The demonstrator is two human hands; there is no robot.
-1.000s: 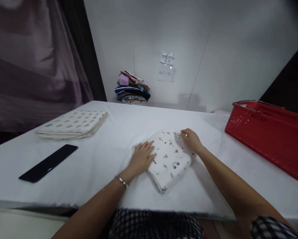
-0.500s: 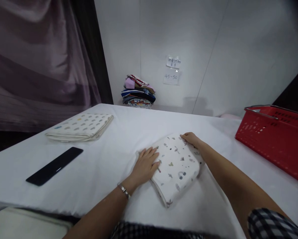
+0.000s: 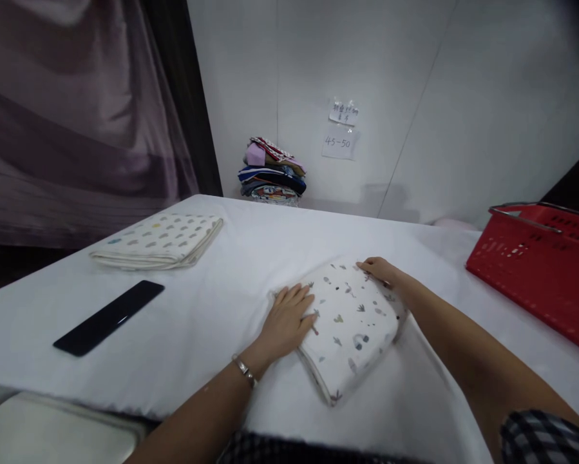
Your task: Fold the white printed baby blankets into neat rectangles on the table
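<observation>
Partly, folded cloth (image 3: 350, 328) under spread left hand (image 3: 288, 322), far edge pinched by right hand (image 3: 382, 270)

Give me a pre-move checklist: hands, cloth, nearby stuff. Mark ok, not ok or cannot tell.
1. Left hand on the printed cloth: ok, fingers spread over its left side.
2. Right hand at the cloth's far right edge: ok, fingertips there.
3. Firmness of the right hand's grip: cannot tell.
4. Layers under the cloth's top face lying smooth: cannot tell, mostly hidden.
5. Dark flat slab apart from the cloth: ok, off to the left.
6. Spotted folded cloth and red basket apart from the printed cloth: ok, one at far left, the other at right.
</observation>
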